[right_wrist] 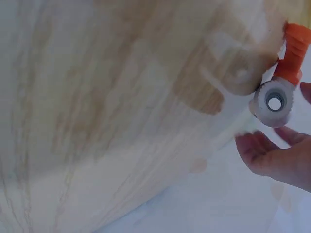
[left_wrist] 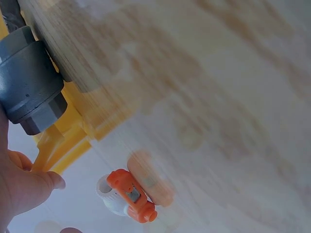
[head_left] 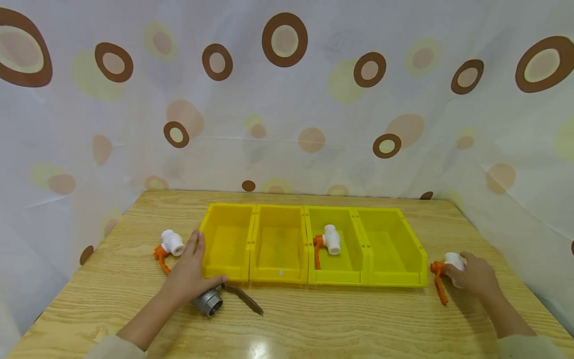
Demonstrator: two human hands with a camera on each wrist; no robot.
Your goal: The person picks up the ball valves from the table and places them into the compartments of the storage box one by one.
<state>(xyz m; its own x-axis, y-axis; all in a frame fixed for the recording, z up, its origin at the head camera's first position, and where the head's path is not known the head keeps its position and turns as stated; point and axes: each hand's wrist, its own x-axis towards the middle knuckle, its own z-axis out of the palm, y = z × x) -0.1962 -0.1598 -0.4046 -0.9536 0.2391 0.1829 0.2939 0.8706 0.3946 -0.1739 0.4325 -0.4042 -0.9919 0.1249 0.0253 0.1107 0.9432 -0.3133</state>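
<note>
My left hand (head_left: 188,271) rests at the front left corner of the joined yellow bins (head_left: 278,276), fingers straight along the outer wall, thumb at the front rim. Below it on the table lies a metal valve (head_left: 209,302), large in the left wrist view (left_wrist: 31,80). A white valve with an orange handle (head_left: 172,243) lies left of that hand. At the right, my right hand (head_left: 479,275) has its fingers spread around another white valve (head_left: 454,259); the right wrist view shows a gap between some fingers (right_wrist: 252,148) and that valve (right_wrist: 274,103).
A third white valve with an orange handle (head_left: 332,240) lies in the third bin from the left. The other bins hold nothing visible. The metal valve's lever (head_left: 244,298) points toward the table's front. A patterned cloth (head_left: 287,109) hangs behind the wooden table (head_left: 341,324).
</note>
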